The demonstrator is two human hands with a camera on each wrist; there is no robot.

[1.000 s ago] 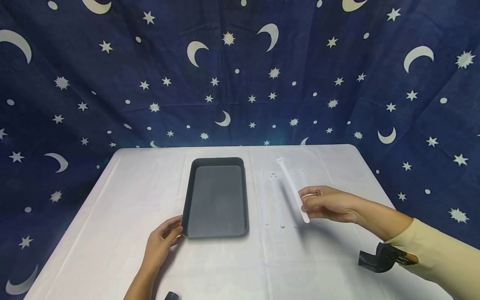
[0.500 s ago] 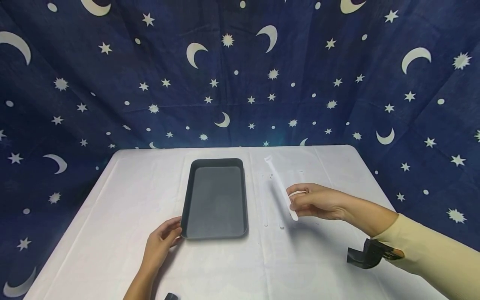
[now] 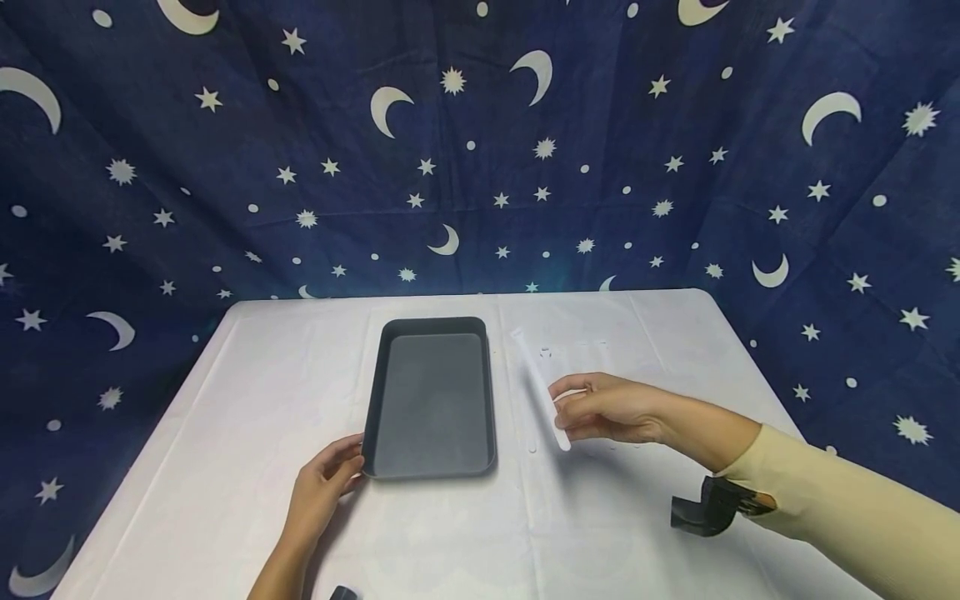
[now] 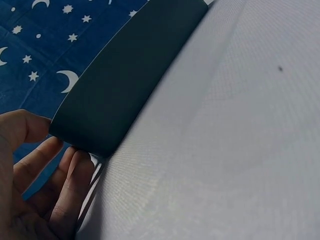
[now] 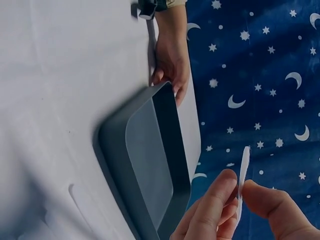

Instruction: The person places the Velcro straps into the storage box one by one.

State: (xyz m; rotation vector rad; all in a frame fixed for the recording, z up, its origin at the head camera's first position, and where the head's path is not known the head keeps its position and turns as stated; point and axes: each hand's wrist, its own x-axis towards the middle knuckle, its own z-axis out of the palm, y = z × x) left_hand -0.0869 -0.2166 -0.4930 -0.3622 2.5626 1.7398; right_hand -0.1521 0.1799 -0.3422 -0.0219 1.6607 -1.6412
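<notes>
A dark grey rectangular tray (image 3: 431, 400) with raised walls stands near the middle of the white table. At its near left corner, my left hand (image 3: 324, 482) holds the wall between thumb and fingers. My right hand (image 3: 611, 408), to the right of the tray, pinches a long flat white strip (image 3: 542, 387) between thumb and fingers near its lower end. The strip slants, far end up and to the left, raised over the table. Beneath it and the hand lie several similar white strips (image 3: 545, 353), faint against the cloth and partly hidden.
The white cloth-covered table (image 3: 285, 367) ends at the back against a dark blue curtain (image 3: 480, 150) with moons and stars. A black wrist mount (image 3: 705, 508) hangs under the right sleeve (image 3: 832, 500). Another small black piece (image 3: 342, 592) shows at the bottom edge.
My right hand has moved left toward the tray with the white strip in its fingers, and the strip's far end has come lower. The left hand and the tray stay put.
</notes>
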